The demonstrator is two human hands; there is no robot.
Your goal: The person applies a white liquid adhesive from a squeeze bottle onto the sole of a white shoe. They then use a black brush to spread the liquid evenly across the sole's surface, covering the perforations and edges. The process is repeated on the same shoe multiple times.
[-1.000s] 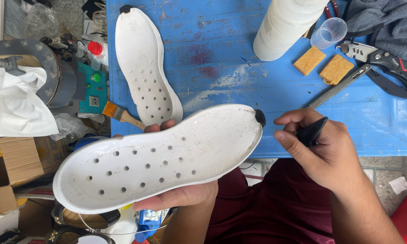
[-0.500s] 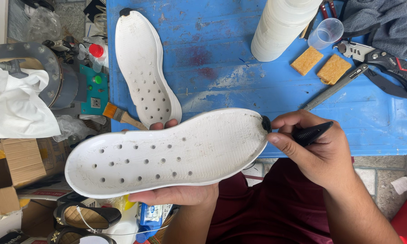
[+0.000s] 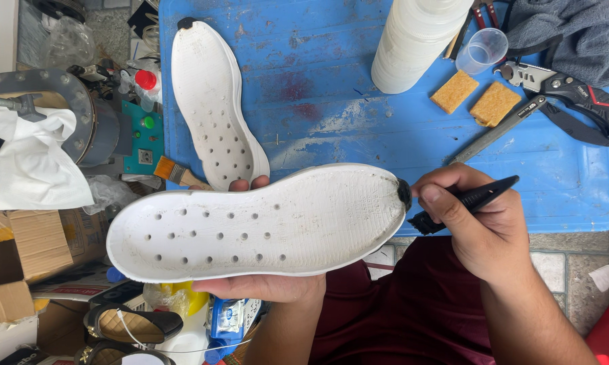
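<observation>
Right hand [image 3: 483, 226] pinches a black brush tool [image 3: 466, 201] against the black-marked tip of the white perforated shoe sole [image 3: 257, 226], which left hand [image 3: 267, 284] grips from below, long axis running left-right, above the blue table [image 3: 358, 122] edge.

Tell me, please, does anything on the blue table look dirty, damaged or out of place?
Yes. The blue table has whitish smears and a dark reddish stain near its middle, like dried residue. The white shoe sole held in the left hand carries a black mark at its tip. Nothing looks spilled or broken.
</observation>
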